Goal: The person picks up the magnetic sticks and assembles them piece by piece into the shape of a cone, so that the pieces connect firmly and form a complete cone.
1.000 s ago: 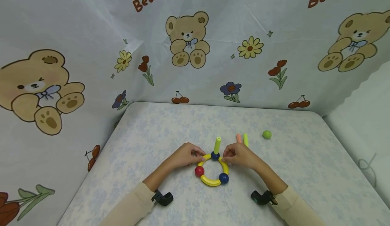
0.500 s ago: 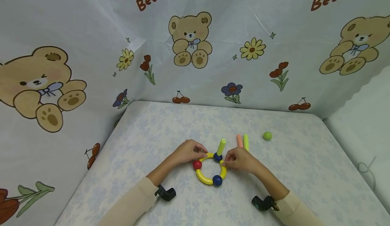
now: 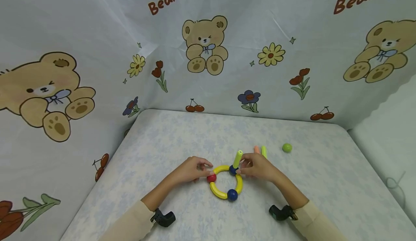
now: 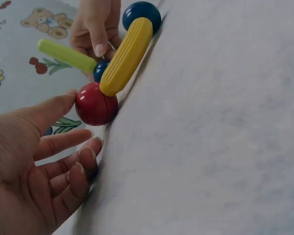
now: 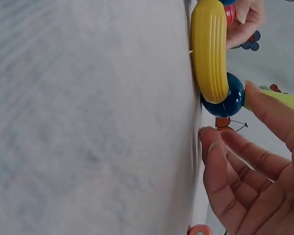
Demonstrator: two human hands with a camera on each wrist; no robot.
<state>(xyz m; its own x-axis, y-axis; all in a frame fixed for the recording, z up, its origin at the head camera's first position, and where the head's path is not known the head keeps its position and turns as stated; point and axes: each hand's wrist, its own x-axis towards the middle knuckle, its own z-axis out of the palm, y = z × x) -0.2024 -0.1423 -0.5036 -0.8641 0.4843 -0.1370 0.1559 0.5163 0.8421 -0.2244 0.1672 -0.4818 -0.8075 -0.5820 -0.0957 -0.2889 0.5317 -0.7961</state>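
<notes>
A ring of curved yellow pieces (image 3: 218,192) joined by balls lies on the table. It has a red ball (image 3: 211,178) at left, a near blue ball (image 3: 232,195) and a far blue ball (image 3: 233,170). From the far ball a light green rod (image 3: 238,158) rises, leaning slightly right. My left hand (image 3: 191,169) touches the red ball (image 4: 95,104) with the thumb; its loosely bent fingers stay apart from it. The thumb of my right hand (image 3: 258,167) meets the far blue ball (image 5: 225,100) beside the rod, while the other fingers curve loosely below, off the ball.
Beyond my right hand lie an orange rod (image 3: 256,149) and another light green rod (image 3: 264,151), both partly hidden. A green ball (image 3: 287,147) sits farther right on the table (image 3: 182,132). A bear-print curtain (image 3: 208,89) hangs along the table's back edge.
The ring has turned a little clockwise, the red ball going away and the near blue ball leftward. My left hand went from a yellow piece to the red ball, my right to the far blue ball.
</notes>
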